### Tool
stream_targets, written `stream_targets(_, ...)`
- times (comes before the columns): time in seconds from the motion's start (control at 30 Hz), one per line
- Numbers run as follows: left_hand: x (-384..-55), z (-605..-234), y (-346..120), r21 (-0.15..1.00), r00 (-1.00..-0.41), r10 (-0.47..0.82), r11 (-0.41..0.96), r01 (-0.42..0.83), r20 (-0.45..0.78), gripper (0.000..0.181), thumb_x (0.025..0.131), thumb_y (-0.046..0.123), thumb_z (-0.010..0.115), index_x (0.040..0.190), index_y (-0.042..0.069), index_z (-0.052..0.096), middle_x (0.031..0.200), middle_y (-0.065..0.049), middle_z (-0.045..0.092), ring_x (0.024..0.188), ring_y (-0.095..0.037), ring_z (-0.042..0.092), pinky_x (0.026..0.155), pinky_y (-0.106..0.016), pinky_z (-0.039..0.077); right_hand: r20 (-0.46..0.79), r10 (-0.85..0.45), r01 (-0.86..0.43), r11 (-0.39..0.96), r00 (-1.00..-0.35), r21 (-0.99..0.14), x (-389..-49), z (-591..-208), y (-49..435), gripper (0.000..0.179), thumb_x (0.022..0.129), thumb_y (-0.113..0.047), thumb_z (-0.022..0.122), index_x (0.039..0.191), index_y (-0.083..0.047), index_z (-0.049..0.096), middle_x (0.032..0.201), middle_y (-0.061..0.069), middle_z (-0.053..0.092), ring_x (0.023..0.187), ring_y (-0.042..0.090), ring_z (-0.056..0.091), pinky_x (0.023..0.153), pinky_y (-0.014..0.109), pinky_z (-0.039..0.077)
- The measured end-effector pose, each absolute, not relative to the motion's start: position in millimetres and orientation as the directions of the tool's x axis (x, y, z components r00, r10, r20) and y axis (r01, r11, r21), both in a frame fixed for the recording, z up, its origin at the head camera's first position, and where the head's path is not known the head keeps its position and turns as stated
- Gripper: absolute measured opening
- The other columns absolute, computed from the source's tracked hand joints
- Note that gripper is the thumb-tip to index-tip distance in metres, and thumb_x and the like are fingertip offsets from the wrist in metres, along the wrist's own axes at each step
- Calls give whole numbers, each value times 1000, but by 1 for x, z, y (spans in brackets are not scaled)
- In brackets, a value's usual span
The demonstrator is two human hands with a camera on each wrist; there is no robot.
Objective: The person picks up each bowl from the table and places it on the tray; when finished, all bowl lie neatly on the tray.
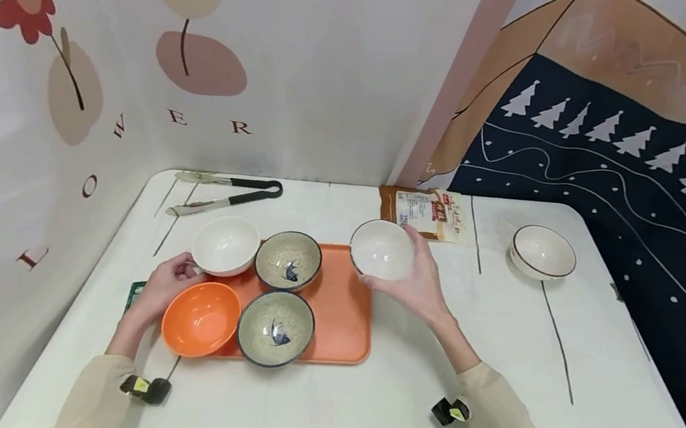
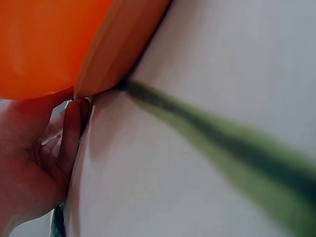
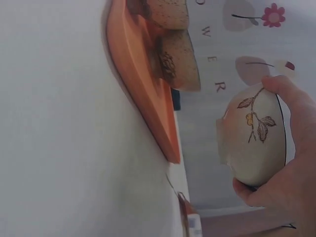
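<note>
My right hand [image 1: 416, 279] grips a white bowl [image 1: 382, 250] with a dark rim by its side, over the right end of the orange tray [image 1: 342, 316]. In the right wrist view this bowl [image 3: 254, 136] shows a leafy branch on its outside and hangs above the table. At the tray's left edge, my left hand [image 1: 171, 285] holds the rim, its fingers curled, between a plain white bowl [image 1: 225, 245] and an orange bowl [image 1: 201, 318]. Two speckled bowls with blue fish, one farther [image 1: 288, 260] and one nearer [image 1: 276, 329], stand beside these on the tray.
Another dark-rimmed white bowl [image 1: 544, 253] stands at the table's right. Black-handled tongs [image 1: 227, 194] lie at the back left, and a brown and white packet [image 1: 425, 213] at the back. A green packet [image 1: 135, 293] is partly hidden by the left arm.
</note>
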State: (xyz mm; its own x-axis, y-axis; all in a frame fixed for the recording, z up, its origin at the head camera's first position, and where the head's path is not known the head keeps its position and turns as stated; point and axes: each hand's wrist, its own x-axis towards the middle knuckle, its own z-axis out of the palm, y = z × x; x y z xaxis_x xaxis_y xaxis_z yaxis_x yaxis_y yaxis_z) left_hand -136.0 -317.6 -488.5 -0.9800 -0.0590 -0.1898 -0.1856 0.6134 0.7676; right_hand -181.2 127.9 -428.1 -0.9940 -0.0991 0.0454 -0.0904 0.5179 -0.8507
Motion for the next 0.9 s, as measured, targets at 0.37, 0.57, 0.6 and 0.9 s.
stream_targets(0.37, -136, -490, -317, 765, -978, -61, 614, -194, -199, 32, 101, 22, 57, 124, 1, 55, 94, -8, 55, 78, -14, 52, 66, -23, 45, 24, -189, -116, 491, -982, -863, -187, -454, 100, 120, 60, -42, 93, 157, -10, 29, 154, 18, 41, 135, 40, 48, 105, 61, 45)
stream_targets(0.57, -135, -492, -318, 748, -974, -72, 630, -210, -213, 33, 101, 26, 58, 125, 3, 55, 96, -9, 55, 81, -17, 53, 69, -23, 45, 22, -205, -124, 503, -979, -855, -192, -463, 91, 122, 61, -44, 93, 157, -7, 28, 154, 19, 40, 136, 39, 47, 106, 61, 43)
stream_targets(0.6, -136, -492, -318, 747, -974, -73, 631, -211, -213, 33, 101, 26, 58, 124, 3, 55, 96, -9, 56, 81, -17, 53, 69, -23, 45, 21, -207, -125, 506, -978, -853, -193, -465, 90, 122, 61, -45, 92, 157, -6, 27, 154, 19, 39, 137, 40, 47, 106, 61, 43)
stream_targets(0.9, -138, -490, -318, 743, -976, -73, 637, -206, -207, 37, 102, 27, 57, 129, 3, 55, 98, -10, 56, 83, -18, 53, 69, -23, 46, 9, -219, -126, 529, -976, -839, -198, -470, 89, 124, 61, -44, 93, 157, -5, 26, 154, 22, 38, 136, 41, 46, 108, 60, 43)
